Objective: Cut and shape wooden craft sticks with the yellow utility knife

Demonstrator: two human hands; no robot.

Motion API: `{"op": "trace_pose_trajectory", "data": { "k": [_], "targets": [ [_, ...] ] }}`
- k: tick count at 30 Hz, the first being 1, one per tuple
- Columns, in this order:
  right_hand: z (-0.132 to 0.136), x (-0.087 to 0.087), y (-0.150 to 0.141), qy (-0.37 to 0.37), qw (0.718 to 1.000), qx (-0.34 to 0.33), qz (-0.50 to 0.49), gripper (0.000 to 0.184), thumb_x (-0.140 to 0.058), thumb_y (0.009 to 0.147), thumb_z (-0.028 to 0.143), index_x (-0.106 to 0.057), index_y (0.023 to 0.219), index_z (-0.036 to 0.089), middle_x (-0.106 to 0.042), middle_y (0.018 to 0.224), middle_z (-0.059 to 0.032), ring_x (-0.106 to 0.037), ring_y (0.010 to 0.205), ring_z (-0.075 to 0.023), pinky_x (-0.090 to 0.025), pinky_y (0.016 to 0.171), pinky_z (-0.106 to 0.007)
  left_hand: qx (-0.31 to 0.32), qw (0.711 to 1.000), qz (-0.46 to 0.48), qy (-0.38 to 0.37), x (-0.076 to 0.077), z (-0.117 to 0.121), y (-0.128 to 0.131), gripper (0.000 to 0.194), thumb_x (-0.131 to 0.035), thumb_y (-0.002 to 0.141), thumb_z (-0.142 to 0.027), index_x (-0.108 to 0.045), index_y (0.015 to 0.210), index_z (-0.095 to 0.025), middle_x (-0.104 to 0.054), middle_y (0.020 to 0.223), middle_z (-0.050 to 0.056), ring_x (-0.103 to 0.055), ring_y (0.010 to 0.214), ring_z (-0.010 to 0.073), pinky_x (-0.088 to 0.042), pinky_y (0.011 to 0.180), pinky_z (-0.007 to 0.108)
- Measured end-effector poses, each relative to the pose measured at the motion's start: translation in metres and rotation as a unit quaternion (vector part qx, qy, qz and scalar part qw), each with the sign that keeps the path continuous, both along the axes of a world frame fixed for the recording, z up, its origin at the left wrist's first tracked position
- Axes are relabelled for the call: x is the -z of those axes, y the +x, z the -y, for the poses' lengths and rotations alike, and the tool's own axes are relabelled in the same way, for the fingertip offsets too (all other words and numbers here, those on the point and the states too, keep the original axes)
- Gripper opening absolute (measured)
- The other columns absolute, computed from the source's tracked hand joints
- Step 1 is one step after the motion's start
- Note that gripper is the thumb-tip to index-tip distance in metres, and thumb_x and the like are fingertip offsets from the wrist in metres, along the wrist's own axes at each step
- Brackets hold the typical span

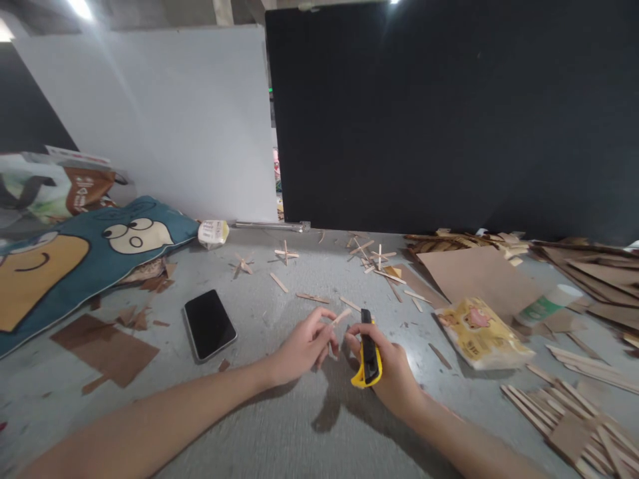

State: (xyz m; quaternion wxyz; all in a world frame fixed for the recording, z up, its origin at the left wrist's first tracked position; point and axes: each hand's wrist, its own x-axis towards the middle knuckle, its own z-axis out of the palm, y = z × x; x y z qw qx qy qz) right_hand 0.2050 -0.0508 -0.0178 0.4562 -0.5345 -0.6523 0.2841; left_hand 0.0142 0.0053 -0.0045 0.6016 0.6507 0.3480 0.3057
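Note:
Between the thumb and fingers of my left hand (307, 346) is a short flat wooden stick (342, 317), its end pointing up and to the right. Wrapped in my right hand (392, 372) is a yellow and black utility knife (370, 356), held upright just to the right of the stick. Whether its blade is out I cannot tell. Both hands are over the middle of the grey table (279, 432), a small gap between them. Loose wooden sticks (312, 297) lie beyond my fingers, along with several small crossed-stick pieces (286, 253).
A black phone (210, 324) and brown cardboard (106, 349) lie left, near a blue cushion (150, 226). Rightward are a yellow tissue pack (482, 332), a white-green cup (549, 304) and a stick bundle (564, 416). White (150, 120) and black panels (449, 120) stand behind.

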Motion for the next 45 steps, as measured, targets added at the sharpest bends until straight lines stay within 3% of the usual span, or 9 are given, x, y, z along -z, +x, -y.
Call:
{"op": "trace_pose_trajectory", "data": {
  "k": [6,11,21,29,33,38,41,45],
  "targets": [
    [-0.005,0.000,-0.002,-0.007,0.996,0.036,-0.085,0.036,-0.057,0.096,0.056,-0.058,0.107,0.022,-0.056,0.057,0.0053,-0.053,0.047,-0.0148,-0.042,0.049,-0.024,-0.006,1.000,-0.008,0.029,-0.001,-0.003,0.000,0.047,-0.049,0.099,-0.065,-0.049,0.118,-0.022,-0.062,0.078,-0.004,-0.044,0.044,0.0078,-0.038,0.044,0.021],
    [-0.014,-0.009,-0.004,0.071,0.984,0.088,-0.136,0.028,-0.061,0.093,0.049,-0.053,0.103,0.024,-0.058,0.074,0.0031,-0.055,0.059,-0.0147,-0.046,0.056,-0.026,0.027,0.996,-0.031,0.078,-0.004,-0.003,-0.002,0.043,-0.049,0.102,-0.061,-0.058,0.115,-0.020,-0.063,0.075,-0.002,-0.044,0.047,0.0079,-0.039,0.047,0.021],
    [-0.015,-0.011,-0.003,0.052,0.991,0.049,-0.116,0.028,-0.061,0.092,0.049,-0.053,0.095,0.023,-0.056,0.072,0.0034,-0.051,0.060,-0.0137,-0.043,0.056,-0.024,0.009,0.998,-0.020,0.057,-0.007,-0.002,0.001,0.048,-0.054,0.098,-0.065,-0.061,0.102,-0.018,-0.064,0.069,-0.002,-0.045,0.044,0.0076,-0.036,0.044,0.020],
    [-0.011,-0.010,-0.002,0.054,0.997,0.015,-0.062,0.022,-0.060,0.093,0.044,-0.055,0.095,0.023,-0.057,0.073,0.0040,-0.049,0.058,-0.0119,-0.042,0.057,-0.023,-0.102,0.993,0.059,-0.021,-0.011,-0.009,0.001,0.054,-0.061,0.087,-0.074,-0.052,0.083,-0.021,-0.061,0.053,-0.004,-0.044,0.037,0.0078,-0.035,0.039,0.018],
    [-0.009,-0.012,-0.003,0.052,0.997,0.011,-0.060,0.022,-0.061,0.092,0.043,-0.056,0.095,0.022,-0.057,0.072,0.0045,-0.049,0.056,-0.0113,-0.042,0.056,-0.023,-0.164,0.979,0.108,-0.062,-0.008,-0.015,0.000,0.056,-0.066,0.082,-0.075,-0.049,0.087,-0.023,-0.057,0.052,-0.008,-0.039,0.034,0.0072,-0.031,0.034,0.018],
    [-0.009,-0.017,-0.005,0.046,0.992,0.033,-0.110,0.024,-0.061,0.091,0.046,-0.053,0.092,0.023,-0.054,0.066,0.0057,-0.046,0.053,-0.0112,-0.040,0.052,-0.022,-0.197,0.970,0.123,-0.077,-0.009,-0.016,-0.002,0.057,-0.076,0.076,-0.070,-0.046,0.091,-0.023,-0.058,0.059,-0.008,-0.039,0.035,0.0056,-0.030,0.035,0.018],
    [-0.009,-0.017,-0.007,0.036,0.987,0.021,-0.157,0.026,-0.062,0.090,0.047,-0.051,0.091,0.024,-0.053,0.066,0.0054,-0.047,0.052,-0.0118,-0.041,0.049,-0.022,-0.187,0.975,0.111,-0.048,-0.008,-0.016,-0.002,0.053,-0.073,0.080,-0.066,-0.047,0.094,-0.023,-0.059,0.063,-0.008,-0.042,0.036,0.0062,-0.032,0.037,0.019],
    [-0.008,-0.018,-0.006,0.050,0.982,0.029,-0.179,0.024,-0.059,0.093,0.046,-0.050,0.092,0.024,-0.052,0.067,0.0050,-0.047,0.053,-0.0115,-0.041,0.049,-0.022,-0.088,0.993,0.063,-0.046,-0.007,-0.011,-0.001,0.049,-0.060,0.090,-0.065,-0.056,0.108,-0.020,-0.064,0.072,-0.003,-0.047,0.042,0.0091,-0.037,0.043,0.023]
  ]
}}
